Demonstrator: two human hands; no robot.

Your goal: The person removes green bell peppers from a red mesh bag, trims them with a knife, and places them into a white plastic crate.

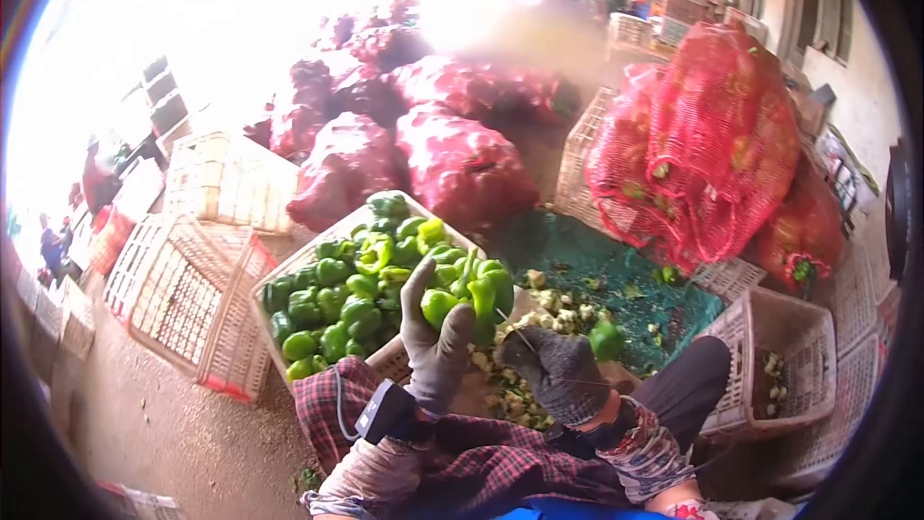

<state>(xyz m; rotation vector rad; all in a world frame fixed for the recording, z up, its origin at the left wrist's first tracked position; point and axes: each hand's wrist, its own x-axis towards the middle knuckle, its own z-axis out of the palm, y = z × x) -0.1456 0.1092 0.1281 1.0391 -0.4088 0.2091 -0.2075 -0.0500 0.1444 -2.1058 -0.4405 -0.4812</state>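
Observation:
My left hand (435,347), in a grey glove, is closed round a large green bell pepper (489,294), thumb and fingers on its near side. A darker grey glove covers my right hand (560,376), which grips a small knife (520,329); only its thin, bright blade shows, pointing at the pepper's lower side. The handle is hidden in the fist. Behind my left hand a plastic crate (310,246) is heaped with green peppers (351,299). Another green pepper (606,339) lies just beyond my right hand. Pale cut-out cores (560,310) lie scattered beneath both hands.
A green sheet (664,303) with scraps spreads ahead. At right stand red mesh sacks (712,135) and a crate (731,366) holding a few cores. More crates (188,299) stand at left. Full red sacks (462,159) are piled behind.

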